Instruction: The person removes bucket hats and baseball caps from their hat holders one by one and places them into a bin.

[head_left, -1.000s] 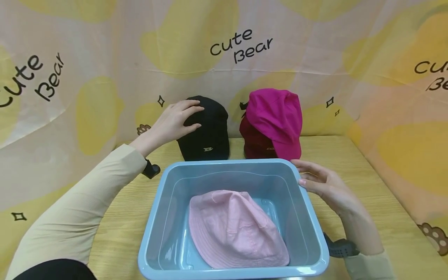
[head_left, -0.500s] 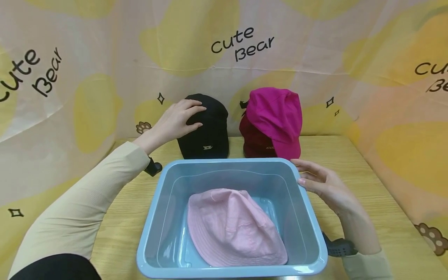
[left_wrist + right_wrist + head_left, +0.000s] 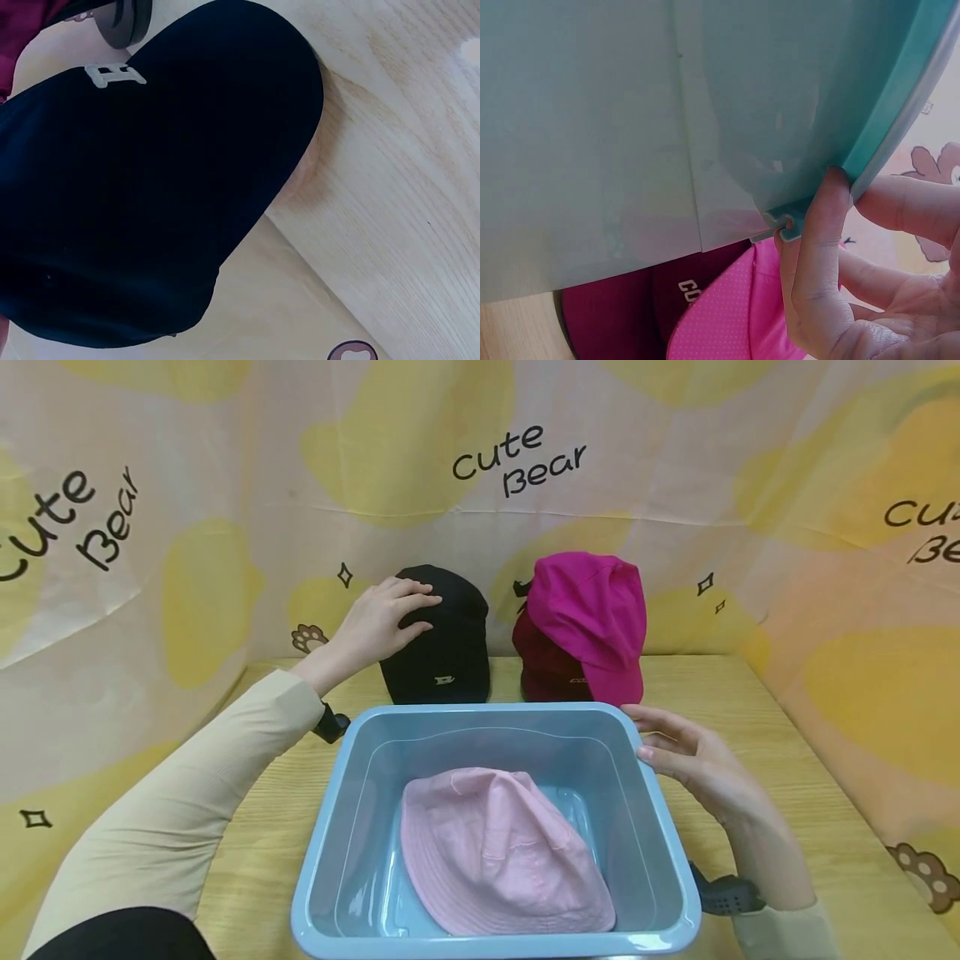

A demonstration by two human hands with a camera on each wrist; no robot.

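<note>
Place: booth-like, cloth-draped, wider room type unclear | yellow-blotched pale pink printed fabric backdrop (image 3: 480, 531), lettered "cute Bear", at 12 o'clock, wrapping to 9 and 3 | yellowish wood-grain tabletop (image 3: 757, 727) toward 6 o'clock

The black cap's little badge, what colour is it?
The badge is whitish, on the black cap; the left wrist view shows it best.

The left hand (image 3: 378, 620) rested on a black brimmed fabric cap (image 3: 452, 645); the right hand (image 3: 696, 762) gripped a light-blue rectangular plastic basin (image 3: 480, 710) containing a pale-pink cloth bucket hat (image 3: 506, 856).
</note>
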